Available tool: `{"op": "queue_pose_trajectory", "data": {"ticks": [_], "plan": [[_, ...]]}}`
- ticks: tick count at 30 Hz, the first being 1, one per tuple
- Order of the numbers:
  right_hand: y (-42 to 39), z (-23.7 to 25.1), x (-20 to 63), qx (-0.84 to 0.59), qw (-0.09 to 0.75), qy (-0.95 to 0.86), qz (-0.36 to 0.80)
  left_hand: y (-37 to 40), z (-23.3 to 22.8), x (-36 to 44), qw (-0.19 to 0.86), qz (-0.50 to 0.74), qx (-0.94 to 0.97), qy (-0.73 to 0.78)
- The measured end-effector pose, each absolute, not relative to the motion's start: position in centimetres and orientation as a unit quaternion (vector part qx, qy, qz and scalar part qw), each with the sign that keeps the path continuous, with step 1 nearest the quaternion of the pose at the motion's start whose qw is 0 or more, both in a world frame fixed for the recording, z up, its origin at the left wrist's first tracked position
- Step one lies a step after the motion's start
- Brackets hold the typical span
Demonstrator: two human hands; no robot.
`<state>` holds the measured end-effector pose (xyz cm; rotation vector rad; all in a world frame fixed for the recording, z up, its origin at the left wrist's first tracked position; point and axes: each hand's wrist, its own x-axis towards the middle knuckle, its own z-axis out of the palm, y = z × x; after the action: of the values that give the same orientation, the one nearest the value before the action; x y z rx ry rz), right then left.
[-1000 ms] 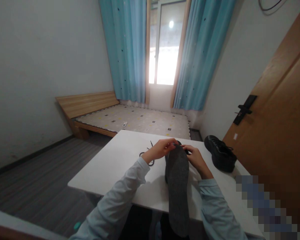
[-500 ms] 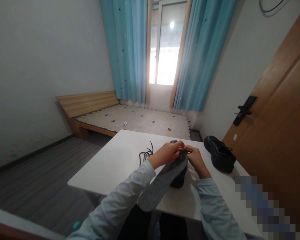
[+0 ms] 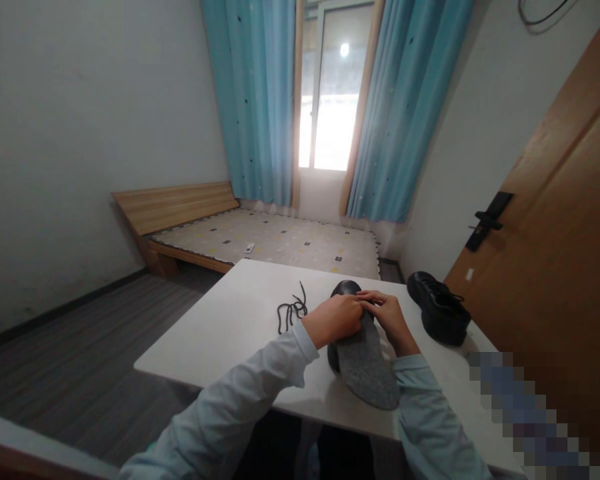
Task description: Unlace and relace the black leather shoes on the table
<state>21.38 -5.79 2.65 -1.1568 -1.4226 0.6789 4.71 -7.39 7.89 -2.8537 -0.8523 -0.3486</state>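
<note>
A black shoe lies on the white table, toe pointing away from me. A grey felt insole sticks out of its opening toward me, its heel end resting over the shoe. My left hand pinches the insole's front part at the shoe's opening. Beside it, my right hand grips the same spot from the right. A loose black shoelace lies on the table just left of my left hand.
A second black shoe stands at the table's right side, near a wooden door with a black handle. Beyond the table are a low wooden bed, a window and blue curtains.
The insole hung down over the table's near edge, swung left, and now lies shorter over the shoe, further into it. Both hands stayed at the shoe's opening.
</note>
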Motion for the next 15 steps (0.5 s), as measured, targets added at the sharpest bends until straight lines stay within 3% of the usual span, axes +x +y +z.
{"op": "queue_pose_trajectory", "data": {"ticks": [6,15], "plan": [[-6.0,2.8,20.7,-0.481,0.574,-0.588,0.305,-8.2,9.1,5.8,0.111,-0.061,-0.963,-0.238],[-5.9,2.5,20.7,-0.480,0.579,-0.582,0.310,-7.1,6.5,9.1,0.000,-0.056,-0.945,-0.323]]}}
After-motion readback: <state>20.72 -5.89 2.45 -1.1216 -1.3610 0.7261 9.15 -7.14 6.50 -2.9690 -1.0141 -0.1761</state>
